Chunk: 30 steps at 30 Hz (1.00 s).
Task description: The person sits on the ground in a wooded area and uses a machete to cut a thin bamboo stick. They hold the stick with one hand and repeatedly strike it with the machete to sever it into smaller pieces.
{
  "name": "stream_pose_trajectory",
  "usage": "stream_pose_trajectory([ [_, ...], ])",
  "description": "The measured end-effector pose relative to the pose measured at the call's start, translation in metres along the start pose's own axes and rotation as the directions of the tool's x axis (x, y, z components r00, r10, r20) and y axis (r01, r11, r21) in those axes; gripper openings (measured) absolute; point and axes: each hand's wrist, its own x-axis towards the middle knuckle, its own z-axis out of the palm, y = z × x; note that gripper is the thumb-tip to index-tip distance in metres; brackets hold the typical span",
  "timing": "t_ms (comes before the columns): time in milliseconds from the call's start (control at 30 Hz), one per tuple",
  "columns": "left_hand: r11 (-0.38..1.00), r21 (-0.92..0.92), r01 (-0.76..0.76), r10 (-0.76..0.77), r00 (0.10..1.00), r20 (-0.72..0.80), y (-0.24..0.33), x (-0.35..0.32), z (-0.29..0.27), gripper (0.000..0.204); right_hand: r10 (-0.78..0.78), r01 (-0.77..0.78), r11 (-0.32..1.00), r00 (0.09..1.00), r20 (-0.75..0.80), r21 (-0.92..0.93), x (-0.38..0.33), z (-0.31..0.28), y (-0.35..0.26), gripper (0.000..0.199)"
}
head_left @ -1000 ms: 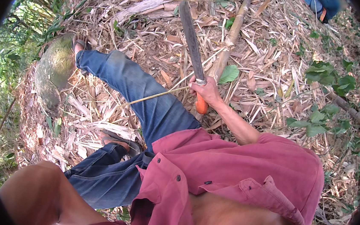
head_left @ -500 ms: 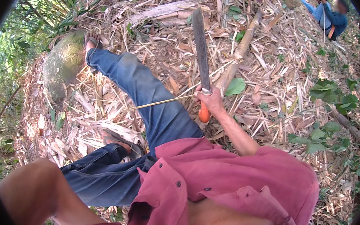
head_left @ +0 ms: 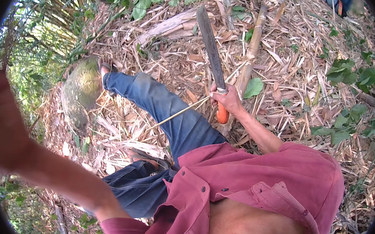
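Note:
My right hand (head_left: pixel 228 98) is closed around a machete (head_left: pixel 212 48) by its orange handle (head_left: pixel 222 114). Its long dark blade points up and away, tilted left. A thin pale strip (head_left: pixel 180 113) runs from my right fingertips across my jeans; whether the fingers pinch it I cannot tell. Along the left rim, my bent left arm (head_left: pixel 66 180) is raised close to the camera and smeared by motion. The fingers of that hand cannot be made out.
Dry chips and strips (head_left: pixel 175 49) litter the ground. My foot (head_left: pixel 106 65) rests by a mossy rock (head_left: pixel 81 87). A bamboo pole (head_left: pixel 252 47) lies beyond my right hand. Leafy plants (head_left: pixel 345 75) grow at right. Part of another person's clothing (head_left: pixel 333 1) shows at the far right.
My left arm has swung up and outward along the left rim. The view has shifted, so the other person is mostly out of sight. My right hand keeps its hold on the machete.

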Motion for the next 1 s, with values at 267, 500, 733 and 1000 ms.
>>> stream_pose_trajectory([
  [267,0.845,0.300,0.442,-0.504,0.472,0.724,-0.055,-0.204,0.115,0.033,-0.048,0.052,0.995,0.998,-0.040,0.080,-0.004,-0.001,-0.023,0.013],
  [500,0.824,0.280,0.493,-0.459,0.292,0.839,-0.054,-0.271,0.150,0.023,-0.090,0.092,0.995,0.994,-0.058,0.028,-0.011,0.000,-0.040,0.010],
  [733,0.407,0.054,0.912,-0.622,0.233,0.748,-0.058,-0.260,0.148,0.025,-0.281,0.267,0.913,0.960,-0.002,-0.308,0.002,-0.003,-0.059,0.019],
  [1000,0.172,-0.013,0.985,-0.703,0.132,0.699,-0.062,-0.253,0.145,0.021,-0.433,0.369,0.570,0.894,0.114,-0.734,-0.014,-0.001,-0.051,0.026],
])
